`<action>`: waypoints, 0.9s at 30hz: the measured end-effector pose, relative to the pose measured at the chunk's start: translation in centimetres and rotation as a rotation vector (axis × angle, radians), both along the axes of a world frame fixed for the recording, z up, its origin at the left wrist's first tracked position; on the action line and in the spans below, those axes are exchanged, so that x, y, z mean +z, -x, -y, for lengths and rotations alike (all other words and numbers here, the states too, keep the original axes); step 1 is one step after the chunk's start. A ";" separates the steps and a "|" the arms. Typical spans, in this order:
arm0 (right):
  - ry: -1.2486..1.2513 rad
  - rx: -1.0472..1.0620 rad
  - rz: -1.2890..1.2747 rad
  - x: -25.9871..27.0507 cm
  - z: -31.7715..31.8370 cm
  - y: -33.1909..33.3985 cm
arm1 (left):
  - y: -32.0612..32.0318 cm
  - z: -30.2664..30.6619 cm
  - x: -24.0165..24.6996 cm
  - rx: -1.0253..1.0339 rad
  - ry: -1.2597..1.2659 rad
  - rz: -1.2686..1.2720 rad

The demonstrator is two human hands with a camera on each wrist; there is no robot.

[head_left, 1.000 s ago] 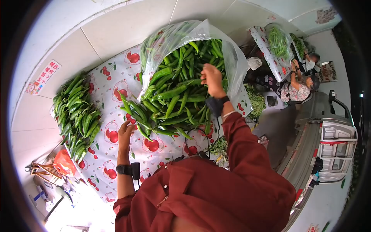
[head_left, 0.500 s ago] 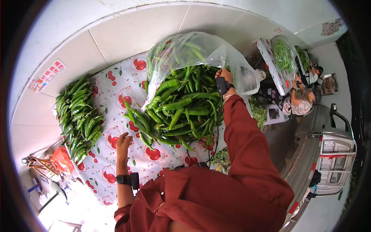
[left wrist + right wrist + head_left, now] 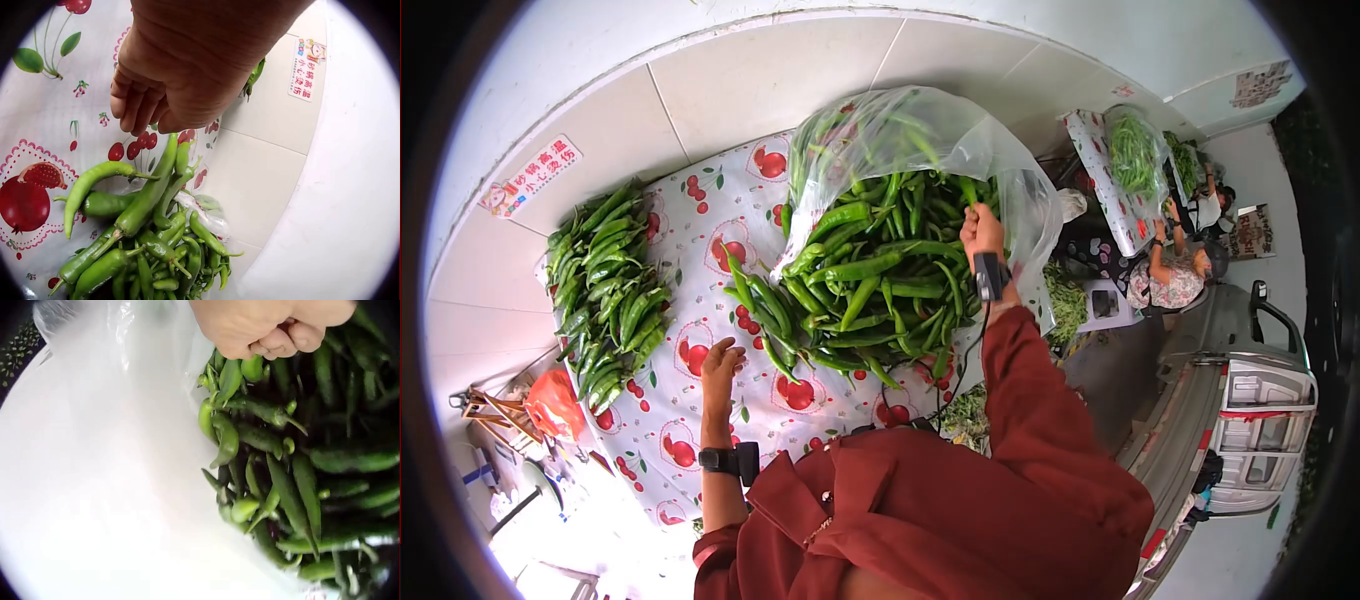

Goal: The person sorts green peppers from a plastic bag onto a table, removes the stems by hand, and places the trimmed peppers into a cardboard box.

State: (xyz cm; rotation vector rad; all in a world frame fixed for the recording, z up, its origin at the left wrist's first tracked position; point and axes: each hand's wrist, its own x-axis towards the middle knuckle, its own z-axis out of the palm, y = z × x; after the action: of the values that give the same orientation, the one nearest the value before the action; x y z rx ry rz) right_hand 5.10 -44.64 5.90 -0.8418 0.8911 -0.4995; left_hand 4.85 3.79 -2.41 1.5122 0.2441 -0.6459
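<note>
Long green chili peppers point(image 3: 860, 265) spill in a heap from the mouth of a clear plastic bag point(image 3: 1015, 165). At the heap's right side, my right hand point(image 3: 983, 235) grips a green chili pepper point(image 3: 968, 190) that sticks out past its fingers. Its curled fingers point(image 3: 281, 340) show over the peppers in the right wrist view. My left hand point(image 3: 719, 368) hovers left of the heap's near edge, holding nothing, fingers loosely bent. Below it in the left wrist view lie several peppers point(image 3: 144, 200). A second pile of peppers point(image 3: 608, 290) lies aligned at the left.
A cherry-patterned cloth point(image 3: 690, 230) covers the table. A tiled wall point(image 3: 770, 75) runs along the back. To the right are leafy greens point(image 3: 1063, 300), another table point(image 3: 1100, 180) with people beside it, and a parked vehicle point(image 3: 1250, 410). A cable point(image 3: 975, 355) trails from my right wrist.
My right hand reached right to the bag's mouth, then came back slightly with a pepper in its fingers. The left hand moved slightly away from the heap and stays without anything.
</note>
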 end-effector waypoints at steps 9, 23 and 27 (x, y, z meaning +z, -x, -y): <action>0.548 0.270 -0.138 5.9 -10.2 7.4 | 0.4 1.7 1.5 -0.035 0.004 0.052; 1.070 0.979 -0.003 5.9 -20.4 11.8 | 0.6 6.6 7.2 -0.115 0.476 -0.118; 1.026 1.205 0.068 4.3 -21.7 11.8 | 0.9 5.9 6.8 0.062 0.548 -0.063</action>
State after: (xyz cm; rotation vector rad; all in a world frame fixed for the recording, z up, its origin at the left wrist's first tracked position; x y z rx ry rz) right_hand -6.66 -22.95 10.17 -2.0572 -0.1254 0.1481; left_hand 3.94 -2.11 4.40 0.9571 0.1442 -0.6470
